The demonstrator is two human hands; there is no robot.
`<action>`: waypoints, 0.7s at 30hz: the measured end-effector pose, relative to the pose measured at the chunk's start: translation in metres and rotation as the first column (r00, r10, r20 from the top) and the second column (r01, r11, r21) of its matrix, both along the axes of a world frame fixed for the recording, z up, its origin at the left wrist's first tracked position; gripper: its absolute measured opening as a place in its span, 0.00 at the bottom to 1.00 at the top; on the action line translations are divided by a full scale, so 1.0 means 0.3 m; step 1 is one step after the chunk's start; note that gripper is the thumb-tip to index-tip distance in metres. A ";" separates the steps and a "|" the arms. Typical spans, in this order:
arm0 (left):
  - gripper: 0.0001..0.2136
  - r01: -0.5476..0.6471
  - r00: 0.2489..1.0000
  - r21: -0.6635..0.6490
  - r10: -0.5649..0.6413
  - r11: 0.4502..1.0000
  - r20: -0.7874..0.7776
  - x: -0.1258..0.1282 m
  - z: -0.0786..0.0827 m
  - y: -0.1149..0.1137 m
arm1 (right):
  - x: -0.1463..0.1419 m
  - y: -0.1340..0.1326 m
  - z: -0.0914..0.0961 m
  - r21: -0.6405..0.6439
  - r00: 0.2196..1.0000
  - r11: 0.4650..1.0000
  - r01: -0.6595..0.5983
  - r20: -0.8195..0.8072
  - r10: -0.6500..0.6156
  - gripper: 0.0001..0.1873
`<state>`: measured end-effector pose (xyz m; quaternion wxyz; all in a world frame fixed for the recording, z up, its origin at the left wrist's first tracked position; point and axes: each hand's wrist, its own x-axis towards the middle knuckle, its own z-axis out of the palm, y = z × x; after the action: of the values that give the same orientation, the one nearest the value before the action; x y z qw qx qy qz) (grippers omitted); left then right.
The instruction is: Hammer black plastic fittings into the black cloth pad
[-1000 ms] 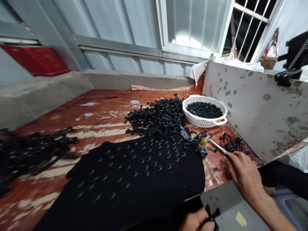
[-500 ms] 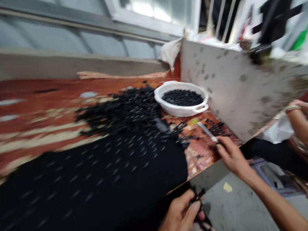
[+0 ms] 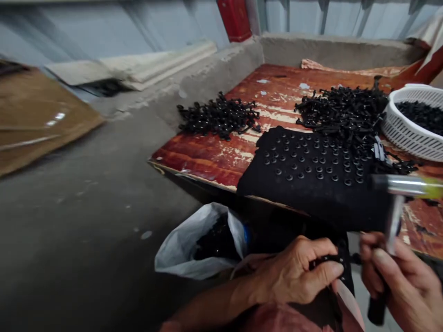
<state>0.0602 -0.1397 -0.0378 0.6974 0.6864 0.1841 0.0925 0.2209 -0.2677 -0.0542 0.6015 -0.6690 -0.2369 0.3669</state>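
In my right hand is a small hammer, held upright by its black handle; its head is metal with a yellow end. My left hand pinches small black parts between thumb and fingers, low in front of the table edge. Their exact kind is hard to make out. Just beyond both hands, a black cloth covers the table corner, with many small round dark pieces set out on it in rough rows.
On the worn red table lie a left heap of black parts and a larger heap. A white plastic basket holds more. Below the edge stands an open white sack with black contents. Brown cardboard is at far left.
The view has swung left. My right hand, earlier at the hammer on the table's right side, now holds it raised close to my left hand. My left hand still grips black parts.
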 end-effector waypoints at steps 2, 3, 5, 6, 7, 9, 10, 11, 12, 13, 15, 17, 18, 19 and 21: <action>0.12 0.007 0.999 0.006 -0.007 1.000 0.038 -0.022 -0.003 0.014 | -0.023 0.042 0.010 -0.057 0.994 0.994 -0.094 -0.063 0.090 0.18; 0.12 0.007 0.999 0.012 -0.008 1.000 0.054 -0.031 -0.004 0.022 | -0.032 0.063 0.018 -0.067 0.992 0.992 -0.109 -0.074 0.104 0.18; 0.12 0.007 0.998 0.048 -0.010 0.999 0.068 -0.050 -0.002 0.040 | -0.052 0.101 0.036 -0.062 0.985 0.987 -0.151 -0.092 0.145 0.18; 0.11 0.006 0.998 0.076 -0.011 0.997 0.066 -0.060 0.000 0.049 | -0.063 0.116 0.046 -0.061 0.983 0.984 -0.168 -0.085 0.163 0.17; 0.11 0.004 0.998 0.109 -0.011 0.994 0.060 -0.069 0.002 0.057 | -0.074 0.129 0.055 -0.066 0.983 0.982 -0.177 -0.062 0.173 0.17; 0.11 -0.001 0.999 0.177 -0.009 0.984 0.054 -0.087 0.005 0.071 | -0.098 0.153 0.070 -0.083 0.982 0.979 -0.186 0.028 0.189 0.16; 0.10 -0.005 0.999 0.214 -0.006 0.977 0.051 -0.095 0.006 0.077 | -0.109 0.166 0.075 -0.089 0.977 0.979 -0.184 0.089 0.192 0.15; 0.10 -0.020 0.999 0.254 0.011 0.967 0.038 -0.103 0.007 0.081 | -0.121 0.180 0.078 -0.091 0.970 0.979 -0.181 0.147 0.193 0.14; 0.09 -0.046 0.999 0.294 0.043 0.955 0.016 -0.111 0.008 0.084 | -0.132 0.197 0.080 -0.086 0.962 0.980 -0.180 0.191 0.193 0.14; 0.09 -0.080 0.996 0.332 0.089 0.940 -0.012 -0.119 0.012 0.086 | -0.143 0.214 0.081 -0.075 0.956 0.980 -0.183 0.217 0.195 0.14; 0.08 -0.145 0.981 0.389 0.184 0.910 -0.065 -0.136 0.026 0.093 | -0.163 0.251 0.081 -0.056 0.956 0.981 -0.187 0.218 0.195 0.14; 0.09 -0.185 0.968 0.409 0.239 0.894 -0.083 -0.155 0.049 0.113 | -0.177 0.281 0.079 -0.040 0.969 0.982 -0.187 0.156 0.191 0.15; 0.10 -0.196 0.966 0.396 0.245 0.897 -0.077 -0.165 0.061 0.129 | -0.180 0.292 0.078 -0.034 0.975 0.982 -0.188 0.113 0.191 0.15; 0.11 -0.215 0.963 0.371 0.259 0.903 -0.071 -0.175 0.073 0.151 | -0.180 0.300 0.076 -0.028 0.981 0.983 -0.179 0.074 0.181 0.16; 0.12 -0.289 0.945 0.309 0.321 0.906 -0.059 -0.191 0.089 0.206 | -0.174 0.305 0.074 0.003 0.991 0.991 -0.133 0.026 0.133 0.17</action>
<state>0.0030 -0.0780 -0.0111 0.5527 0.7496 0.3110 0.1895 0.1688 -0.1762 -0.0319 0.5741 -0.6550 -0.2893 0.3971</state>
